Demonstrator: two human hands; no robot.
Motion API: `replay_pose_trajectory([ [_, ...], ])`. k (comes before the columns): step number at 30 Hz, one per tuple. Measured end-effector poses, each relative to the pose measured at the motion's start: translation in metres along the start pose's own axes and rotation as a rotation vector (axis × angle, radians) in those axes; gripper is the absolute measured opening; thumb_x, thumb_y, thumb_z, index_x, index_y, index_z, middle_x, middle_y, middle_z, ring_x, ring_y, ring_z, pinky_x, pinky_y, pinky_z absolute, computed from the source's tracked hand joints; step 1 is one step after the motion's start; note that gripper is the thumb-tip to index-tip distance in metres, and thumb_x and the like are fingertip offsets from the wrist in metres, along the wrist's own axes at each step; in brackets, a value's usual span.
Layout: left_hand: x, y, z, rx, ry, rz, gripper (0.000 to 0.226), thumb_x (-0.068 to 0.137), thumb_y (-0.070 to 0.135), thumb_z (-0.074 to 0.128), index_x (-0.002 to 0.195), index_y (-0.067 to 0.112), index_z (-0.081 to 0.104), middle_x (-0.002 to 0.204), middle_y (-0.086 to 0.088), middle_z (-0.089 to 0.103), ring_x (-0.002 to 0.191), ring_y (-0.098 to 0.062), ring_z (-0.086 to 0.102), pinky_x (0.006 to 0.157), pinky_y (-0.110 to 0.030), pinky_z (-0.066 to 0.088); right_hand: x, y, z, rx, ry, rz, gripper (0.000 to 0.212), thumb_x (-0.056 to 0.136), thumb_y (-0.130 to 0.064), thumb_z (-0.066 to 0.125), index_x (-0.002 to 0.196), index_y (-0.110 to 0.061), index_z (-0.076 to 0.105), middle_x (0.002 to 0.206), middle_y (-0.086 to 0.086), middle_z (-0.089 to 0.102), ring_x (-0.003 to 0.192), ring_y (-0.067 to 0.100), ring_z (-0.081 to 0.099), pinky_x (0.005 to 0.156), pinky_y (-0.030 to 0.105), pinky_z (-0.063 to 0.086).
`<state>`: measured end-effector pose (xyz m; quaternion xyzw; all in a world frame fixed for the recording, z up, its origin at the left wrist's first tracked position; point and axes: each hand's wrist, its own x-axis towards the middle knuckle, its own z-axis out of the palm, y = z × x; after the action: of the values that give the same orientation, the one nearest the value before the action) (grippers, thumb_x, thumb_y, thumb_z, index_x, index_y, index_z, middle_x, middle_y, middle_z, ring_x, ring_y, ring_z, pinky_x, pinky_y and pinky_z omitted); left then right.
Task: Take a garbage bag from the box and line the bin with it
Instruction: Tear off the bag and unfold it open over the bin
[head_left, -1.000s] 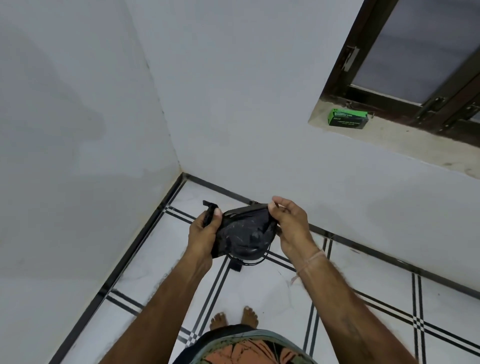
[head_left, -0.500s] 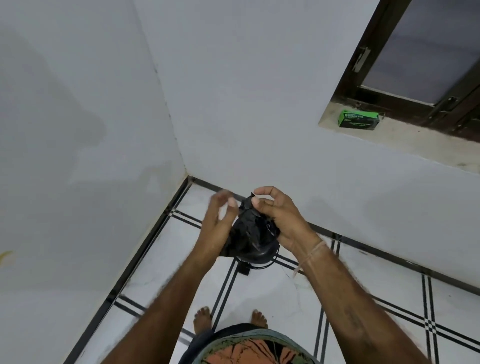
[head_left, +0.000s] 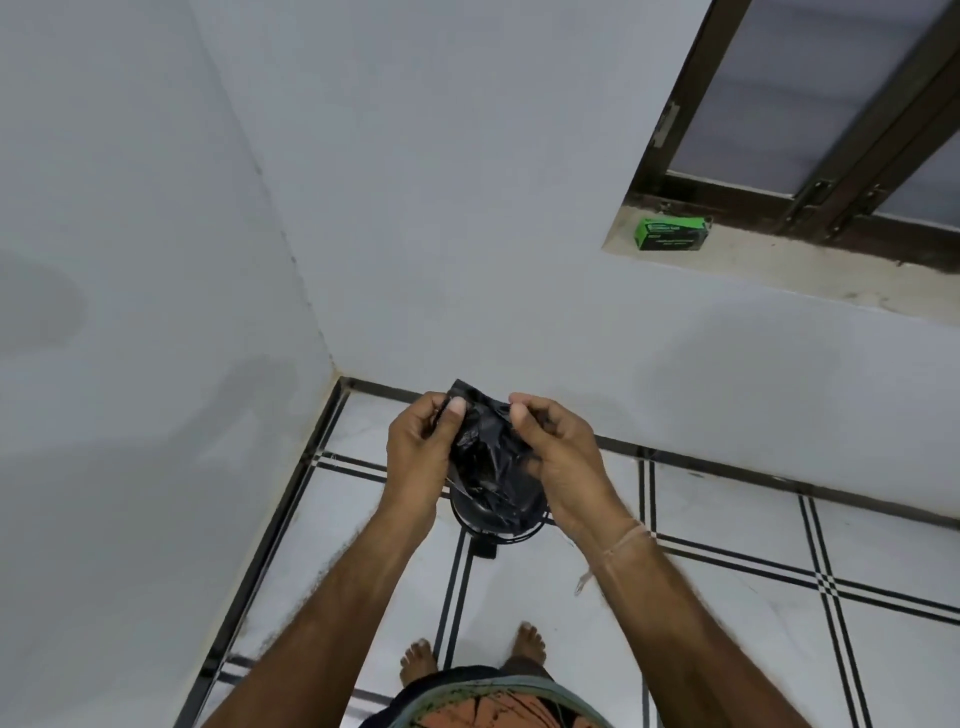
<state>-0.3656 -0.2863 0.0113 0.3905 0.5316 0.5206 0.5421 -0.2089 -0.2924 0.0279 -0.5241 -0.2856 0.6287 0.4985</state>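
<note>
- Both hands pinch the black garbage bag (head_left: 485, 457), crumpled, betw. them at chest height: left hand (head_left: 418, 457) thumb on its upper-left edge, right hand (head_left: 558, 462) closed on the upper-right.
- Bin (head_left: 498, 525) sits on the floor straight below the bag, mostly hidden; prob. a small dark round bin w/ wire rim.
- Green box (head_left: 672, 234) on the window sill (head_left: 779, 265), well apart to the upper right.
- Next, I'd judge: find the bag's mouth, spread it, lower straight down; both hands about equally near.

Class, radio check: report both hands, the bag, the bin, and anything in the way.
Left hand and right hand: both grip the crumpled black garbage bag. Bin below, mostly hidden. Green box on the sill. Nothing in the way.
</note>
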Motion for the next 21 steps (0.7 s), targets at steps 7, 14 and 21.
replay_pose_trajectory([
  [7,-0.002,-0.011,-0.011,-0.074,-0.046,-0.147,0.024,0.109,0.02,0.05,0.106,0.008,0.071,0.089,-0.006,0.078,0.078,-0.017,0.072,0.059,-0.03,0.056,-0.003,-0.002,-0.003,0.024,0.061,0.054,0.011,0.1,-0.01,0.067,0.099,-0.001,0.073,0.084,0.007,0.079,0.072,0.015,0.076,0.064,0.027,0.062],
  [14,-0.002,-0.005,-0.02,-0.219,0.012,-0.266,0.032,0.103,0.038,0.06,0.099,0.013,0.079,0.099,-0.013,0.082,0.087,-0.024,0.08,0.063,-0.03,0.062,-0.001,-0.01,0.004,-0.001,-0.082,0.256,0.028,0.096,-0.011,0.071,0.12,0.004,0.07,0.102,0.014,0.073,0.079,0.018,0.071,0.063,0.024,0.058],
  [21,-0.013,-0.012,-0.001,0.255,0.328,-0.01,0.03,0.089,0.031,0.08,0.11,0.022,0.061,0.117,0.005,0.06,0.117,-0.02,0.055,0.099,-0.032,0.048,0.001,-0.017,0.007,0.081,-0.122,0.288,0.011,0.083,-0.02,0.079,0.087,-0.01,0.077,0.085,0.007,0.08,0.073,0.016,0.076,0.066,0.029,0.063],
])
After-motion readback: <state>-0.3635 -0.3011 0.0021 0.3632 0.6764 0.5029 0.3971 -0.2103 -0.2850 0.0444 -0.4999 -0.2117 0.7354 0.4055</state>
